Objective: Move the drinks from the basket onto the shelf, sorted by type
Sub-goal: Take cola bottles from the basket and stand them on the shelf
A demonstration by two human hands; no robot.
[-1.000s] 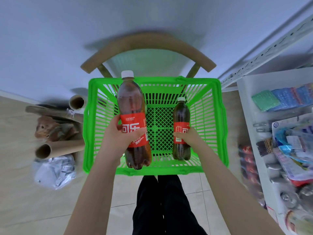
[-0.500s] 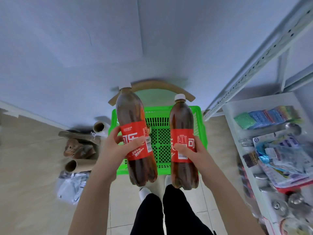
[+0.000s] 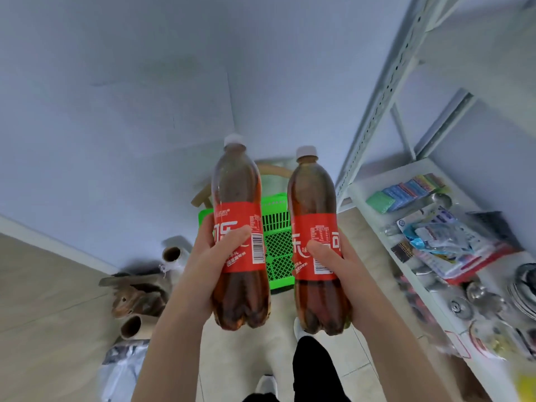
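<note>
Two cola bottles with red labels and white caps stand upright in the air, side by side, well above the green basket [image 3: 277, 233]. My left hand [image 3: 208, 262] grips the left cola bottle [image 3: 237, 198] around its label. My right hand [image 3: 336, 265] grips the right cola bottle [image 3: 311, 195] the same way. The basket sits on a wooden chair [image 3: 272, 171] behind the bottles and looks empty in the part I can see. The white metal shelf [image 3: 374, 192] is on the right.
The shelf board holds coloured sponges [image 3: 406, 191], plastic packets [image 3: 446, 239] and metal items [image 3: 475, 297]. On the floor at the left lie cardboard tubes [image 3: 171, 253], brown scraps and a plastic bag [image 3: 121, 369]. My legs and white shoes are below.
Both hands have lifted the two bottles out of the basket and up toward my face. My view has tilted up and drawn back, so the basket looks smaller and lower.
</note>
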